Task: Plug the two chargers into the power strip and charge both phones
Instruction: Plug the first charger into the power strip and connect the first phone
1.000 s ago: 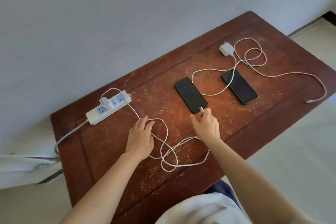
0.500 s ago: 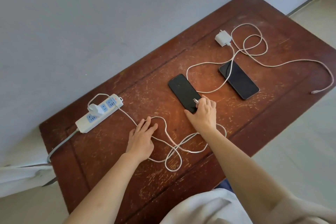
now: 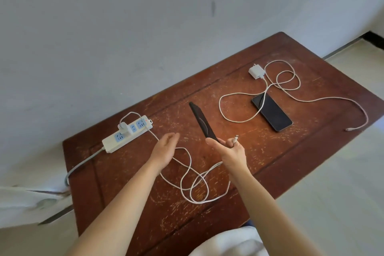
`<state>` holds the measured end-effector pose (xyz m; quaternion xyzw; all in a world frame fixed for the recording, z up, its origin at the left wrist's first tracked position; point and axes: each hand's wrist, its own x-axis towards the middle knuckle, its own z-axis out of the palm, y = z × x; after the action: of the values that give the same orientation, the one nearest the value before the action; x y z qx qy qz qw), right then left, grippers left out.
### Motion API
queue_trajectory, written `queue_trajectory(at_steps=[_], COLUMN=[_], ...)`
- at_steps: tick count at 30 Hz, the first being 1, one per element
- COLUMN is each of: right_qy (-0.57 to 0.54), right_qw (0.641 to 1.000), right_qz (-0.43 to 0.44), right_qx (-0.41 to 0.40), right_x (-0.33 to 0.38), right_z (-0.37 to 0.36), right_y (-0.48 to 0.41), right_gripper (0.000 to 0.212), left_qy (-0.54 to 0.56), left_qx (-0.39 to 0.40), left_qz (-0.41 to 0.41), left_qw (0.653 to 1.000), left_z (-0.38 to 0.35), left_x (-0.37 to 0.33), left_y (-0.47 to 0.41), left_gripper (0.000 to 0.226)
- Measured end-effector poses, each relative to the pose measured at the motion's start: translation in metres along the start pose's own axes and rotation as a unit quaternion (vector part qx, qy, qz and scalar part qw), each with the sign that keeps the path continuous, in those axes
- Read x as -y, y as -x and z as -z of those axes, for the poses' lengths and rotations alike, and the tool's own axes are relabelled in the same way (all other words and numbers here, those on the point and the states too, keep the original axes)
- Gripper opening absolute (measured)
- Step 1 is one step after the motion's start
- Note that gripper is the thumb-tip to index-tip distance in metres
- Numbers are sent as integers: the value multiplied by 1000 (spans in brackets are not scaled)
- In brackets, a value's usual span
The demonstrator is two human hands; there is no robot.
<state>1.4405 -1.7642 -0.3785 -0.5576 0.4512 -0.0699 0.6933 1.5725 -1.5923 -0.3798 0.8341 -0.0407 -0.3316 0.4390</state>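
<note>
My right hand [image 3: 229, 151] grips the near end of a black phone [image 3: 202, 120], tilted up on edge above the table, and also pinches the cable plug [image 3: 236, 137] of the first charger. That charger [image 3: 124, 127] sits plugged into the white power strip [image 3: 126, 135] at the left; its white cable [image 3: 193, 185] loops on the table between my arms. My left hand [image 3: 165, 147] hovers open, palm toward the phone, holding nothing. A second black phone [image 3: 272, 112] lies flat at the right. The second charger [image 3: 256, 71] lies unplugged behind it, its cable [image 3: 291, 87] coiled with its free end [image 3: 349, 129] near the right edge.
The worn brown wooden table [image 3: 239, 203] stands against a pale wall. The strip's grey cord [image 3: 83, 164] drops off the left edge. White cloth [image 3: 27, 201] lies at the lower left, and pale floor [image 3: 332, 203] lies to the right.
My right hand has lifted the near phone off the table and tipped it on edge, still holding the cable plug. My left hand rose off the table and opened.
</note>
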Motion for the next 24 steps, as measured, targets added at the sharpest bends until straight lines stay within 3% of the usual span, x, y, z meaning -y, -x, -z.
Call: queue_trajectory(at_steps=[4, 8, 12, 16, 18, 21, 24], right_qy=[-27, -10, 67, 120, 72, -114, -148], right_qw=[994, 981, 974, 984, 992, 985, 976], right_qz=[37, 70, 105, 115, 76, -8, 31], right_qx=[99, 180, 192, 70, 72, 131, 157], right_x=[8, 15, 24, 37, 40, 38, 35], right_z=[0, -2, -6, -9, -4, 0, 0], right_y=[18, 32, 48, 65, 73, 83, 95], right_gripper=[65, 72, 76, 71, 73, 60, 40], left_qy=[212, 328, 460, 553, 587, 608, 633], left_qx=[99, 192, 160, 78, 60, 53, 59], left_qz=[26, 0, 5, 10, 16, -5, -52], left_qw=[972, 925, 873, 829, 807, 792, 770], left_z=[8, 13, 10, 11, 17, 26, 32], left_x=[-25, -33, -37, -46, -51, -56, -60], left_y=[18, 28, 40, 50, 53, 58, 66], left_gripper=[102, 106, 85, 89, 94, 89, 93])
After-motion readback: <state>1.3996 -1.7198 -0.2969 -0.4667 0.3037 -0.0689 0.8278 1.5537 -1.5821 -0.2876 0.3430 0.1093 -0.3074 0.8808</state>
